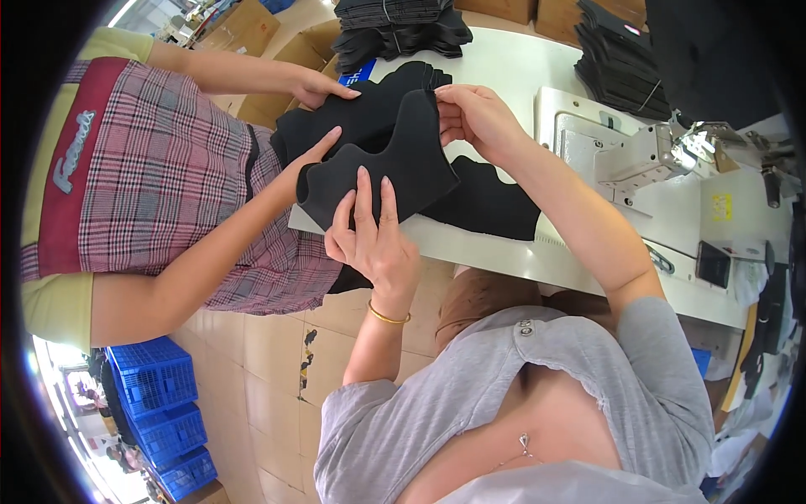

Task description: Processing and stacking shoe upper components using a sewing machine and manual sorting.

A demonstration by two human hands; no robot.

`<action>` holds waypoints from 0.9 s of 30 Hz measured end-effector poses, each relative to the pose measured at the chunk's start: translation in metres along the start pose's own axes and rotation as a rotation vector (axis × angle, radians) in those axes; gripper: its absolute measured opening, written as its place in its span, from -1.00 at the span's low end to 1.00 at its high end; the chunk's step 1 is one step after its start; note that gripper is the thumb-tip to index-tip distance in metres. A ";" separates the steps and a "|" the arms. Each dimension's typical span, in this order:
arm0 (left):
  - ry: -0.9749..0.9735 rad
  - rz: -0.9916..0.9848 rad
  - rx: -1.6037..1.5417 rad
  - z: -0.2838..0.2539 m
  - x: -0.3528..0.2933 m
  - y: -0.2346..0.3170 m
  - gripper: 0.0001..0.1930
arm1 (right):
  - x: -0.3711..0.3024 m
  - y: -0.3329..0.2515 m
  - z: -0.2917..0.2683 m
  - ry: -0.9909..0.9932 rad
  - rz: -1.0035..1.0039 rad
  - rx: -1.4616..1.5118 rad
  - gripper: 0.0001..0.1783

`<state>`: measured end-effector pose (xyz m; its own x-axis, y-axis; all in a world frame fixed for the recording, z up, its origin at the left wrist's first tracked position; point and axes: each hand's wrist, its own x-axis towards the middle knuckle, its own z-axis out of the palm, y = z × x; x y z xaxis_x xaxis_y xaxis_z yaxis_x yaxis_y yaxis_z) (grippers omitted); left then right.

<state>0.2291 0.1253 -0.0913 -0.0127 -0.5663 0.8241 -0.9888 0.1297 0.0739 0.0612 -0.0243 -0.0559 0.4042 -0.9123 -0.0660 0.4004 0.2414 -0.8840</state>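
A black cut fabric piece (395, 164) with a curved, notched outline is held up over the table's left corner. My left hand (374, 248) holds its lower edge, long fingers laid across the top face. With thumb and fingers closed, my right hand (477, 122) pinches the piece's upper right edge. Behind it, a person in a plaid apron holds a stack of similar black pieces (361, 118), one hand (323, 86) at the far side and the other (317, 158) near the held piece. Another black piece (491, 197) lies flat on the table below my right forearm.
A sewing machine (638, 160) stands on the white table (504, 63) at the right. Tied stacks of black pieces (395, 25) (621, 63) sit at the back. A phone (713, 264) is at the far right. Blue crates (155, 378) are piled on the floor at lower left.
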 end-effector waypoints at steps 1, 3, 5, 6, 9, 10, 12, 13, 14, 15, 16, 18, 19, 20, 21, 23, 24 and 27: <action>-0.002 0.000 0.008 -0.001 0.000 0.000 -0.56 | 0.000 -0.001 0.001 -0.007 0.002 0.000 -0.74; -0.001 0.002 0.004 -0.001 0.001 0.001 -0.57 | -0.003 -0.005 0.004 0.005 0.000 -0.015 -0.74; -0.003 0.000 -0.002 0.001 0.002 0.001 -0.57 | -0.003 -0.006 0.004 0.019 0.002 -0.032 -0.74; 0.006 0.023 -0.010 0.000 0.003 0.001 -0.57 | -0.004 -0.007 0.003 0.057 -0.101 -0.141 -0.75; 0.030 -0.034 -0.175 -0.014 0.011 0.008 -0.58 | -0.003 -0.018 -0.004 0.147 -0.258 -0.151 -0.77; 0.037 -0.115 -0.343 -0.021 0.016 0.011 -0.60 | -0.003 -0.026 -0.003 0.209 -0.304 -0.054 -0.78; 0.055 -0.108 -0.375 -0.047 0.033 0.014 -0.60 | -0.013 -0.044 -0.001 0.241 -0.328 -0.046 -0.79; 0.066 -0.104 -0.405 -0.057 0.044 0.015 -0.60 | -0.018 -0.052 0.004 0.246 -0.349 -0.029 -0.79; 0.073 -0.100 -0.404 -0.062 0.054 0.024 -0.60 | -0.027 -0.060 0.012 0.243 -0.355 -0.029 -0.79; 0.080 0.075 -0.403 -0.070 0.062 0.038 -0.57 | -0.040 -0.069 0.029 0.222 -0.409 -0.059 -0.78; 0.083 0.252 -0.405 -0.072 0.066 0.048 -0.53 | -0.053 -0.076 0.044 0.207 -0.466 -0.090 -0.78; 0.134 0.231 -0.439 -0.045 0.079 0.052 -0.49 | -0.085 -0.085 0.072 0.108 -0.467 -0.128 -0.78; 0.180 0.221 -0.486 -0.036 0.086 0.054 -0.45 | -0.093 -0.088 0.076 0.025 -0.472 -0.164 -0.78; 0.161 0.101 -0.650 -0.044 0.090 0.052 -0.47 | -0.094 -0.090 0.076 0.025 -0.476 -0.167 -0.78; 0.019 -0.158 -1.087 -0.047 0.092 0.048 -0.52 | -0.094 -0.093 0.074 0.038 -0.636 -0.216 -0.77; -0.115 -0.580 -1.878 -0.058 0.100 0.051 -0.55 | -0.085 -0.096 0.063 0.051 -0.800 -0.272 -0.75; -0.208 -0.611 -2.035 -0.052 0.099 0.044 -0.53 | -0.071 -0.096 0.050 0.139 -0.822 -0.417 -0.72; -0.399 -0.877 -2.229 -0.030 0.083 0.044 -0.52 | -0.042 -0.086 0.020 0.066 -0.640 -0.420 -0.66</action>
<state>0.1893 0.1081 -0.0031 -0.1401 -0.9673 0.2113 0.7684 0.0284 0.6393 0.0262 -0.0002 0.0325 0.1437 -0.8531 0.5015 0.1878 -0.4740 -0.8602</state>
